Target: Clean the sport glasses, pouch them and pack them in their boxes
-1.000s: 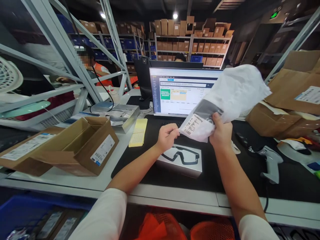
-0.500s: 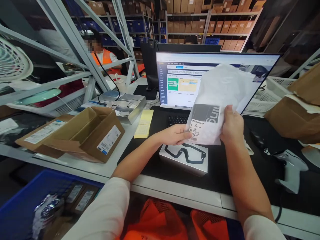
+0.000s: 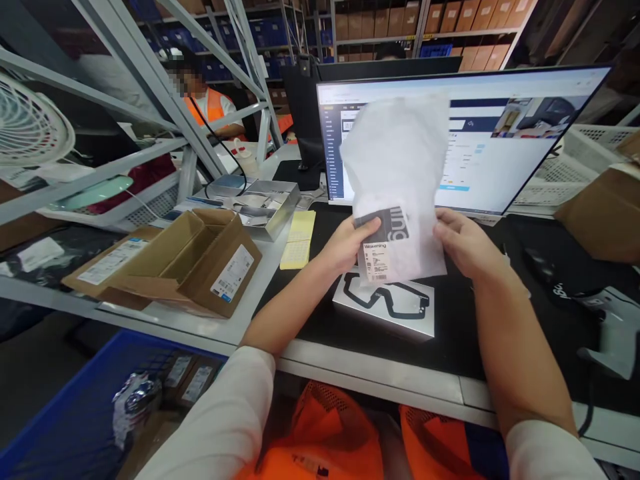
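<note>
A white, translucent plastic bag (image 3: 400, 153) is held up before the monitor (image 3: 475, 160). It has a dark printed panel and a label reading "Wakening" near its lower end; what is inside cannot be made out. My left hand (image 3: 350, 243) grips its lower left edge, thumb over the dark panel. On the other side, my right hand (image 3: 463, 241) pinches the right edge between thumb and fingers. Below the bag, a white box (image 3: 390, 307) with a picture of black goggle-like glasses lies on the black mat (image 3: 305, 327).
An open cardboard box (image 3: 200, 267) stands at left beside yellow paper slips (image 3: 299, 240) and a grey tray of papers (image 3: 273, 210). A barcode scanner (image 3: 617, 333) rests at right. A blue crate (image 3: 100, 400) sits below the table edge. A person in an orange vest (image 3: 213, 107) is behind the frame.
The bag has moved a little left and turned more upright. My left hand now has its thumb on the dark panel. The screen content differs, and the view has shifted.
</note>
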{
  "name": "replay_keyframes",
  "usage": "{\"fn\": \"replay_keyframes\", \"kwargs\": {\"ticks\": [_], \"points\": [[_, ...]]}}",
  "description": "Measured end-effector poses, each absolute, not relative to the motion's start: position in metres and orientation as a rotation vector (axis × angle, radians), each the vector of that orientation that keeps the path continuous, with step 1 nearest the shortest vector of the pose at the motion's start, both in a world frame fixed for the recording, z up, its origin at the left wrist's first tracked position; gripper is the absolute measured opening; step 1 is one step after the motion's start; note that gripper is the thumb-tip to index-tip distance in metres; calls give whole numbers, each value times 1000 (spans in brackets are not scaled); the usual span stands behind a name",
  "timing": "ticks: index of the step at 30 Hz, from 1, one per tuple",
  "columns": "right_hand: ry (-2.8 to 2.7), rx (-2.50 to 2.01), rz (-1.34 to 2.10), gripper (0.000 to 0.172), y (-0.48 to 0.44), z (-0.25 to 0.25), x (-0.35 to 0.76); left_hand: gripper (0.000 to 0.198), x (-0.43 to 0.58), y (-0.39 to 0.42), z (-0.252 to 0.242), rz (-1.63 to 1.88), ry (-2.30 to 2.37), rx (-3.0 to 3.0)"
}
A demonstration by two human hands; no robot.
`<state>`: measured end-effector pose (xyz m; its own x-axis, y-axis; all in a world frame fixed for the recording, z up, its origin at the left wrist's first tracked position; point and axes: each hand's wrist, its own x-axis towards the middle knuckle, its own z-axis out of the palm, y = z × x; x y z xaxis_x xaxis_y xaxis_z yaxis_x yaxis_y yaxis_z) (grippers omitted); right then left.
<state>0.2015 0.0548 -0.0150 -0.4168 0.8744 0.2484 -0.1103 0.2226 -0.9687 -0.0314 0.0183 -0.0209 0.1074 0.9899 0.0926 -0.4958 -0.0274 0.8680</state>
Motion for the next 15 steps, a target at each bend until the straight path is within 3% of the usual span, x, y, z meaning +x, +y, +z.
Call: {"fn": "replay_keyframes", "kwargs": {"ticks": [4,11,15], "points": [[-2011,-989,1331,45,54,-4,218,37,-44,19,-8,1549,678,853],[-2200,-1353,798,61,25,24,228,31,-46,21,-4,1603,649,785],[-1952,-1686,476,42,-1,45,278,33,-46,22,-4,1620,645,741]]}}
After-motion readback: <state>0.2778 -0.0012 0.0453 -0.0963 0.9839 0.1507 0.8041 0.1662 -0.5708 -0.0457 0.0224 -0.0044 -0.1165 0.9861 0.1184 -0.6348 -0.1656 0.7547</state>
